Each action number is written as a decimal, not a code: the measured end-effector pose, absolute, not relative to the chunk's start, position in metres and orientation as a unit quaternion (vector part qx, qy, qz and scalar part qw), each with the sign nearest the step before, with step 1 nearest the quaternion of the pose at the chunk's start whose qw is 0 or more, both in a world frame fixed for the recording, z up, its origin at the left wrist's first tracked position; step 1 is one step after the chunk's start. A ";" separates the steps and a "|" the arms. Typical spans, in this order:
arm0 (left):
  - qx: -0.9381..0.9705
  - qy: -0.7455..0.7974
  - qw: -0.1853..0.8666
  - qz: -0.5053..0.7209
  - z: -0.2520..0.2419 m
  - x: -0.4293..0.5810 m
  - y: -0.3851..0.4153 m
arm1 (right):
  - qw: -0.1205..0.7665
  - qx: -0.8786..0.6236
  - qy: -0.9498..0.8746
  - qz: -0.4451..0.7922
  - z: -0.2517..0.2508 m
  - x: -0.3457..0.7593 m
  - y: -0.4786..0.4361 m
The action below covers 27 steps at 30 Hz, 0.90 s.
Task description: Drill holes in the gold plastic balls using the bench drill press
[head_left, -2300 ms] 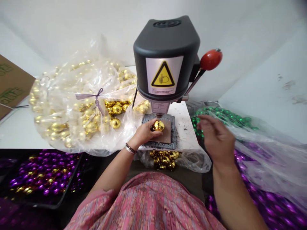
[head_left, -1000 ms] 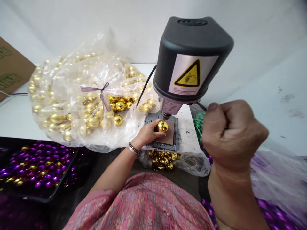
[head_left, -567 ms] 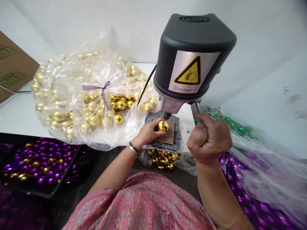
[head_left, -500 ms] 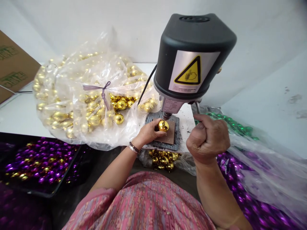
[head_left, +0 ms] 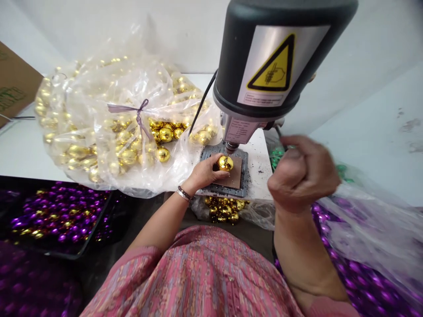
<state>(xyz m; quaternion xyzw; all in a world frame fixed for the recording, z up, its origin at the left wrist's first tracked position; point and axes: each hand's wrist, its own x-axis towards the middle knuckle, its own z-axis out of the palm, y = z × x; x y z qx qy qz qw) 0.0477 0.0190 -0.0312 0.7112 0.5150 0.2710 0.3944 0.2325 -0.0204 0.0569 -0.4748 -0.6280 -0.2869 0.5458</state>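
Observation:
A black bench drill press [head_left: 264, 57] with a yellow warning label stands on the white table [head_left: 20, 154]. My left hand [head_left: 203, 171] is closed on a gold ball [head_left: 225, 163], holding it on a brown pad on the drill's grey base plate [head_left: 244, 174], right under the drill bit. My right hand [head_left: 302, 174] is a fist wrapped round the drill's lever, whose knob is hidden inside the fist; only the thin lever rod [head_left: 279, 132] shows.
A big clear bag of gold balls [head_left: 109, 123] lies left of the drill. A smaller bag of gold balls [head_left: 224, 211] hangs below the table edge. A black tray of purple balls [head_left: 56, 218] sits lower left. Bags of green balls [head_left: 276, 155] and purple balls [head_left: 360, 273] are at right. A cardboard box [head_left: 15, 88] is far left.
My right hand went from open in the air to a fist on the lever and pulled it down and toward me. The left hand kept the gold ball under the bit.

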 end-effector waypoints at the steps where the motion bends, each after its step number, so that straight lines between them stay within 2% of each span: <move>1: 0.705 0.523 0.392 0.275 -0.031 0.048 0.018 | 0.555 -0.485 -0.617 -0.276 0.071 0.232 -0.019; 4: 0.682 0.554 0.373 0.299 -0.027 0.041 0.009 | 0.562 -0.525 -0.610 -0.190 0.110 0.228 -0.016; 7: 0.683 0.560 0.369 0.290 -0.017 0.023 -0.012 | 0.539 -0.565 -0.603 -0.163 0.127 0.226 -0.015; 12: 0.765 0.422 0.477 0.094 -0.011 -0.002 -0.058 | 0.565 -0.523 -0.619 -0.156 0.115 0.237 0.002; 15: 0.746 0.428 0.509 0.023 -0.035 0.004 -0.076 | 0.603 -0.469 -0.627 -0.152 0.111 0.243 0.010; 18: 0.674 0.519 0.524 0.035 -0.079 0.020 -0.082 | 0.567 -0.508 -0.636 -0.127 0.119 0.239 -0.001; 21: 0.666 0.600 0.436 0.081 -0.122 0.034 -0.082 | 0.534 -0.547 -0.633 -0.119 0.127 0.230 -0.018; 24: 0.775 0.539 0.330 -0.029 -0.153 0.034 -0.084 | 0.520 -0.544 -0.645 -0.135 0.127 0.230 -0.024; 27: 0.828 0.466 0.295 -0.096 -0.169 0.024 -0.090 | 0.503 -0.489 -0.696 -0.153 0.126 0.241 -0.015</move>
